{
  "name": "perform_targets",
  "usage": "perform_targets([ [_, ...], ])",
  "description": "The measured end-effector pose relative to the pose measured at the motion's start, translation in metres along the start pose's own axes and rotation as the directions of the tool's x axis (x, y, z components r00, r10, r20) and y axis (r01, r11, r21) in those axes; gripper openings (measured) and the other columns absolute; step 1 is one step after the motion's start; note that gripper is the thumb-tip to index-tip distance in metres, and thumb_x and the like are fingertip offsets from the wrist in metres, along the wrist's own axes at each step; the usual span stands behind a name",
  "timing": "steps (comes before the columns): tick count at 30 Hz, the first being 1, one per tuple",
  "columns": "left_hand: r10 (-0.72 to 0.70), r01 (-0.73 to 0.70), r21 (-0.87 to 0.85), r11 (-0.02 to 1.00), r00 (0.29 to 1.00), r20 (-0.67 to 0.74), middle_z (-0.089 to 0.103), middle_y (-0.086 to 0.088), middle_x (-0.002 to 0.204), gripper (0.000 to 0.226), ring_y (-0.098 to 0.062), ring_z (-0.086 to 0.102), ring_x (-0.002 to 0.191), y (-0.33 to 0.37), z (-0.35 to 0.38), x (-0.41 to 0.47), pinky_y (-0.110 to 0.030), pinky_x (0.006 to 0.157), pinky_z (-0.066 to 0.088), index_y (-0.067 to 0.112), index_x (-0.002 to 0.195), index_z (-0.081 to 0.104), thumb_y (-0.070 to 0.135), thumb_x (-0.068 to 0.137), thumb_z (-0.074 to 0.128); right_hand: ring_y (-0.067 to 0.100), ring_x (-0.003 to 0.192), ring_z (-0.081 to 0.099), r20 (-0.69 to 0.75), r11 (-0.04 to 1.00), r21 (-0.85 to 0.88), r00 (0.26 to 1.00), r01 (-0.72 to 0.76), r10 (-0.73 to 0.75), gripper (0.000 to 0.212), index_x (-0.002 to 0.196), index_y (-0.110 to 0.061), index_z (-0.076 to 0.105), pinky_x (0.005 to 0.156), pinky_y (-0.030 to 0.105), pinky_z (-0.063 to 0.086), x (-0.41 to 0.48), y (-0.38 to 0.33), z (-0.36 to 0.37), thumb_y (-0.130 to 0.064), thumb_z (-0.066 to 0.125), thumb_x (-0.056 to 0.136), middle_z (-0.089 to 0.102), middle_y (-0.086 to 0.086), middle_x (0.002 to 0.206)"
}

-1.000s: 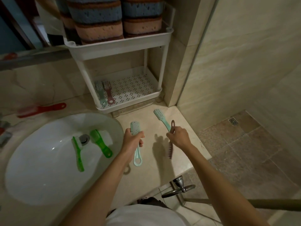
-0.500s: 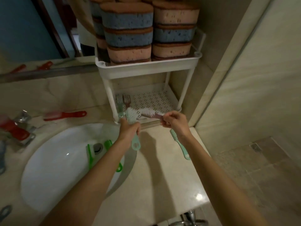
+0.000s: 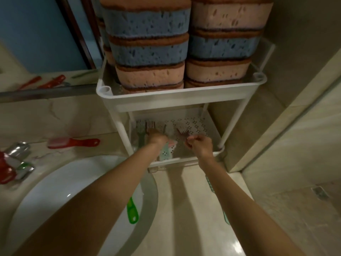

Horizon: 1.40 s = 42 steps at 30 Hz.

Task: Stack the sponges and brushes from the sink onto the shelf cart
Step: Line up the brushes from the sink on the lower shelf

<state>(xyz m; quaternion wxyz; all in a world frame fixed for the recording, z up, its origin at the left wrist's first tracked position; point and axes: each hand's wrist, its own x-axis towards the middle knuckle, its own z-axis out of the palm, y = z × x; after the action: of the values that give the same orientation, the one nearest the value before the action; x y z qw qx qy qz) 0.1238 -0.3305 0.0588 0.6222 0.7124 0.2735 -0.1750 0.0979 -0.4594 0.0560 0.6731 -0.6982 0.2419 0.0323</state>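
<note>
The pale stone countertop fills the lower part of the scene, with the white sink sunk into its left side. At the back, against the wall corner, stands the white shelf cart, its top tier packed with sponges in two tall stacks side by side, pink and blue layers alternating, more stacked behind them. Beneath it the perforated lower tier is where both bare arms reach. The left hand is inside that tier, left of middle, its fingers curled round a mint brush whose handle pokes out below the fist toward the tier's front lip; the grip is blurred, so I cannot tell how the fingers sit. The right hand is just beside it, over the right half of the tier, fingers bent inward and pinching the handle of a brown brush, bristle head pointing toward the back. Two brushes lie side by side at the tier's left edge, close to the left hand. In the sink a green brush shows beside the left forearm. A teal brush lies on the countertop, mostly hidden under the right forearm. A red brush lies on the counter behind the sink, near the chrome faucet.
</note>
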Motion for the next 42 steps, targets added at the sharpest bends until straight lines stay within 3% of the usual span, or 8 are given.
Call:
perform_targets([
  [4,-0.05,0.058,0.089,0.994,0.995,-0.088,0.053,-0.017,0.127,0.047,-0.03,0.055,0.114,-0.001,0.0,0.019,-0.034,0.092,0.05,-0.004,0.133,0.042,0.004,0.088,0.055,0.021,0.077,0.057,-0.001,0.95,-0.286,0.991,0.129,-0.135,0.013,0.083,0.001,0.069,0.072,0.031,0.05,0.017,0.006,0.0,0.001,0.056,0.083,0.061,0.009,0.077],
  [7,0.124,-0.074,0.314,0.947,0.982,-0.145,0.043,-0.023,0.14,0.065,-0.037,0.047,0.127,0.0,0.001,0.015,-0.042,0.106,0.041,-0.004,0.14,0.03,0.003,0.083,0.06,0.02,0.078,0.06,0.098,0.866,-0.457,0.979,0.201,-0.176,0.018,0.095,0.0,0.07,0.067,0.024,0.042,0.022,0.005,0.001,-0.005,0.056,0.085,0.067,0.014,0.089],
  [10,0.353,-0.226,0.652,0.724,0.933,-0.068,0.042,-0.02,0.142,0.065,-0.033,0.044,0.129,-0.004,0.005,0.005,-0.035,0.106,0.037,0.0,0.144,0.024,0.008,0.088,0.056,0.028,0.099,0.063,0.174,0.731,-0.623,0.961,0.278,-0.217,0.021,0.099,-0.001,0.07,0.081,0.027,0.045,0.024,0.005,0.004,-0.01,0.054,0.087,0.07,0.015,0.103],
  [14,0.408,-0.311,0.845,0.436,0.905,0.123,0.052,-0.021,0.127,0.052,-0.036,0.052,0.116,-0.011,0.012,0.005,-0.044,0.099,0.042,0.004,0.136,0.032,0.024,0.093,0.051,0.03,0.094,0.065,0.194,0.631,-0.711,0.949,0.312,-0.25,0.026,0.095,-0.001,0.069,0.067,0.022,0.038,0.025,0.007,0.01,-0.019,0.051,0.091,0.07,0.017,0.098],
  [20,0.404,-0.254,0.866,0.43,0.912,0.067,0.06,-0.021,0.118,0.041,-0.033,0.058,0.11,-0.012,0.014,0.006,-0.035,0.087,0.046,-0.003,0.117,0.053,0.031,0.095,0.047,0.033,0.089,0.064,0.258,0.574,-0.729,0.926,0.374,-0.276,0.022,0.088,0.001,0.069,0.07,0.026,0.045,0.033,0.012,0.013,-0.011,0.051,0.087,0.067,0.021,0.096],
  [30,0.373,-0.222,0.837,0.5,0.928,0.023,0.059,-0.026,0.114,0.03,-0.037,0.057,0.107,-0.012,-0.004,0.011,-0.039,0.089,0.045,-0.007,0.111,0.055,0.017,0.094,0.048,0.032,0.103,0.056,0.364,0.535,-0.716,0.893,0.449,-0.263,0.037,0.124,-0.002,0.048,0.084,0.032,0.044,0.038,0.009,0.033,0.0,0.047,0.087,0.059,0.021,0.114],
  [34,0.479,-0.263,0.868,0.421,0.877,0.034,0.052,-0.022,0.125,0.032,-0.033,0.05,0.114,-0.019,-0.013,0.009,-0.037,0.092,0.041,-0.002,0.122,0.05,0.015,0.096,0.041,0.033,0.108,0.054,0.278,0.603,-0.699,0.922,0.386,-0.268,0.04,0.125,-0.001,0.043,0.085,0.035,0.045,0.041,0.011,0.042,-0.005,0.053,0.086,0.054,0.02,0.119],
  [42,0.593,-0.308,0.871,0.382,0.805,0.025,0.048,-0.016,0.132,0.032,-0.027,0.046,0.12,-0.03,-0.021,0.01,-0.027,0.097,0.033,-0.001,0.122,0.052,0.004,0.095,0.035,0.031,0.121,0.046,0.248,0.486,-0.803,0.935,0.345,-0.254,0.035,0.125,-0.014,0.045,0.102,0.042,0.036,0.054,0.006,0.05,-0.018,0.051,0.09,0.051,0.012,0.13],
])
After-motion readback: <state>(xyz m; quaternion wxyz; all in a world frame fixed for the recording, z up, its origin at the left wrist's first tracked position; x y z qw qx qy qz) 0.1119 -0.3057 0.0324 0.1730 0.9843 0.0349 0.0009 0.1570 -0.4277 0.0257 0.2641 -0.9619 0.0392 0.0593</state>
